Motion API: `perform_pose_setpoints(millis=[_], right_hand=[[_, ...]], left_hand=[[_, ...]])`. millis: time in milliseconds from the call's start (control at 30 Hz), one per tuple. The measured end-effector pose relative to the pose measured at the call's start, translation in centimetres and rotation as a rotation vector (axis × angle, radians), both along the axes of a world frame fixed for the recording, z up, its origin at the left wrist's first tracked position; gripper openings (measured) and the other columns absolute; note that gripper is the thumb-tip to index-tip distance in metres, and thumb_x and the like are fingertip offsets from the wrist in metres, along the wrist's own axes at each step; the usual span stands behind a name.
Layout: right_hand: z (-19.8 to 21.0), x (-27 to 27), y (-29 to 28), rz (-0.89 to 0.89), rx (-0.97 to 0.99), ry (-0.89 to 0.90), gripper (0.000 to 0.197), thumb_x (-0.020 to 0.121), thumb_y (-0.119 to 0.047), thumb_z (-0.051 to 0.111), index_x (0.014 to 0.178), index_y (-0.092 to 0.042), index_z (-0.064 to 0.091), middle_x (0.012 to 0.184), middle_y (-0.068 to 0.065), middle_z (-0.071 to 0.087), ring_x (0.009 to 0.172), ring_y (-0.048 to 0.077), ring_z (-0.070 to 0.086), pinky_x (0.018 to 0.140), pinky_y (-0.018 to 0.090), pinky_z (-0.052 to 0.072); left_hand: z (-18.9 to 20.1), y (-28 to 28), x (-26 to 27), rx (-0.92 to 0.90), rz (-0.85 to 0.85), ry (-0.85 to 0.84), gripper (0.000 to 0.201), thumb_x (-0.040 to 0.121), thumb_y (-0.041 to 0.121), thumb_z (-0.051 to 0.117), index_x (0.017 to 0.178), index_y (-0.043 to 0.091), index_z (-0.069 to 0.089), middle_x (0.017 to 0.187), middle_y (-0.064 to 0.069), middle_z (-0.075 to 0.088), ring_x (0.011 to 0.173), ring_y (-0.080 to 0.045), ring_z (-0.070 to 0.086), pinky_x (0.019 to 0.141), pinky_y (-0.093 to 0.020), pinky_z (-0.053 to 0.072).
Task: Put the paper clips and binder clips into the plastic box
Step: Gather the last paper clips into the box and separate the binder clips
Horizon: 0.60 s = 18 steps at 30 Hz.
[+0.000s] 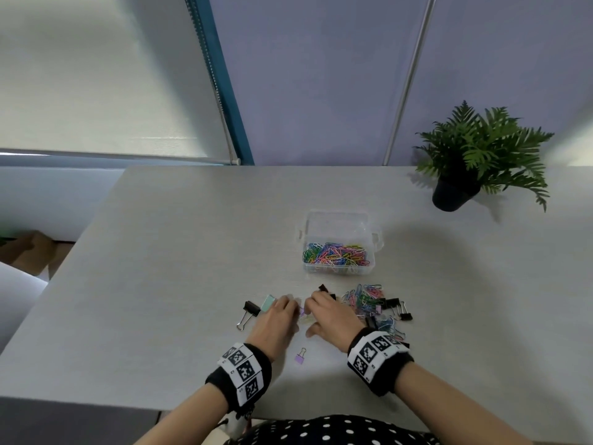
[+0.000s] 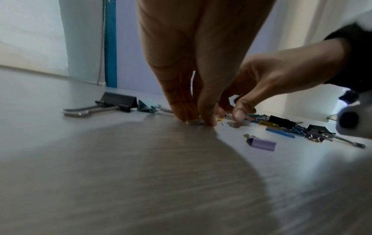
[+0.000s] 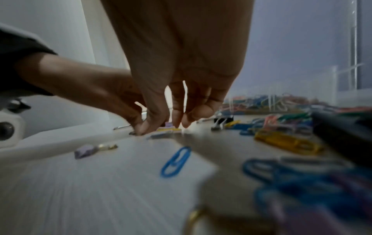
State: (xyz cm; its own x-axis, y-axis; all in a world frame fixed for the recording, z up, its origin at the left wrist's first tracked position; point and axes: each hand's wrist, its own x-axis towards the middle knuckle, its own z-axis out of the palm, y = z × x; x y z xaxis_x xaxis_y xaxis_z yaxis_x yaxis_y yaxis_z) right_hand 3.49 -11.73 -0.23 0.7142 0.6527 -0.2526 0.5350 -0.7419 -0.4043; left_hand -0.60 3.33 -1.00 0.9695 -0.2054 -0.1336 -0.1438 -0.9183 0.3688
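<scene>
Here small clips lie under both hands' fingers.

Table: pale wood-grain laminate, matt w/ a soft sheen. Plastic box, mid-table: clear glossy plastic. Paper clips in box: wire w/ smooth coloured coating. Black binder clip, near-left of box: matt black body, shiny bare-metal wire handles. Lilac binder clip, nearer than box: smooth matt body, brassy handle. Wristbands: black knit cloth.
</scene>
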Motion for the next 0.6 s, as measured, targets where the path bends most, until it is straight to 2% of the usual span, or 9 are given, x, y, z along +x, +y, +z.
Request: perform_pose_setpoints(millis=[67, 167, 233, 400, 467, 533, 600], right_hand=[[-0.5, -0.3, 0.5, -0.001, 0.015, 0.024, 0.032, 0.080, -0.022, 0.065, 0.103, -0.007, 0.049, 0.111, 0.008, 0.047, 0.108, 0.022, 0.041, 0.070, 0.031, 0.034], [-1.0, -0.4, 0.6, -0.001, 0.057, 0.017, 0.019, 0.083, -0.014, 0.062, 0.096, -0.006, 0.051, 0.106, 0.010, 0.048, 0.106, 0.025, 0.042, 0.067, 0.029, 0.028], [-1.1, -0.6, 0.5, 0.007, 0.060, -0.006, 0.014, 0.084, -0.012, 0.059, 0.095, -0.006, 0.052, 0.105, 0.010, 0.050, 0.106, 0.025, 0.044, 0.068, 0.029, 0.028], [-1.0, -1.1, -0.5, 0.043, -0.001, -0.055, 0.012, 0.087, -0.008, 0.056, 0.097, -0.008, 0.050, 0.106, 0.008, 0.055, 0.103, 0.022, 0.046, 0.067, 0.028, 0.029], [-0.7, -1.0, -1.5, -0.001, 0.033, 0.000, 0.015, 0.086, -0.005, 0.055, 0.098, -0.010, 0.049, 0.105, 0.006, 0.055, 0.101, 0.021, 0.047, 0.066, 0.031, 0.036], [-0.3, -0.8, -2.7, -0.112, 0.130, 0.110, 0.017, 0.088, -0.005, 0.053, 0.103, -0.011, 0.051, 0.099, 0.002, 0.052, 0.088, 0.011, 0.050, 0.069, 0.028, 0.042], [-0.1, -0.8, -4.0, -0.242, 0.242, 0.231, 0.016, 0.089, -0.005, 0.051, 0.103, -0.012, 0.053, 0.085, -0.003, 0.049, 0.067, -0.003, 0.050, 0.068, 0.023, 0.044]], left_hand=[[0.0, -0.2, 0.3, -0.037, 0.027, 0.003, 0.018, 0.087, 0.012, 0.053, 0.105, 0.010, 0.054, 0.109, -0.003, 0.054, 0.097, -0.020, 0.054, 0.082, -0.029, 0.045], [0.0, -0.1, 0.7, -0.044, 0.026, 0.018, 0.015, 0.085, 0.007, 0.053, 0.099, 0.010, 0.057, 0.104, -0.004, 0.056, 0.093, -0.021, 0.056, 0.081, -0.032, 0.049], [-0.3, -0.1, 0.9, -0.022, 0.013, 0.035, 0.013, 0.086, 0.008, 0.052, 0.098, 0.010, 0.058, 0.104, -0.005, 0.056, 0.094, -0.021, 0.057, 0.082, -0.034, 0.050], [-0.7, 0.4, 0.4, 0.040, -0.043, -0.005, 0.021, 0.089, 0.012, 0.049, 0.108, 0.013, 0.058, 0.115, -0.004, 0.056, 0.106, -0.021, 0.053, 0.085, -0.031, 0.050], [-0.3, 0.9, 0.2, -0.020, -0.035, -0.020, 0.019, 0.087, 0.010, 0.049, 0.103, 0.012, 0.059, 0.109, -0.003, 0.057, 0.099, -0.018, 0.053, 0.081, -0.028, 0.049], [0.4, 1.7, 0.2, -0.109, 0.015, -0.021, 0.011, 0.087, 0.010, 0.050, 0.095, 0.009, 0.058, 0.098, -0.002, 0.055, 0.086, -0.013, 0.048, 0.074, -0.021, 0.043], [0.8, 2.8, 0.3, -0.185, 0.078, -0.009, 0.005, 0.085, 0.006, 0.053, 0.087, 0.008, 0.057, 0.087, 0.002, 0.053, 0.077, -0.013, 0.048, 0.066, -0.016, 0.035]])
